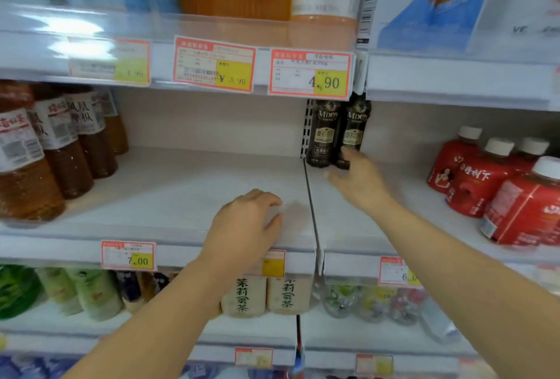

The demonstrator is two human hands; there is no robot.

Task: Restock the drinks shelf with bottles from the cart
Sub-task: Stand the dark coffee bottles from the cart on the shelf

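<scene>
The right hand (359, 180) reaches deep into the shelf (188, 190), fingers loosely spread and blurred, its fingertips at the base of the nearer of two dark coffee bottles (338, 133); whether it touches that bottle cannot be told. The bottles stand upright, side by side, at the back. The left hand (245, 227) rests palm down near the shelf's front edge, fingers curled, gripping nothing. Brown tea bottles (51, 148) stand to the left, red bottles (497, 178) to the right.
</scene>
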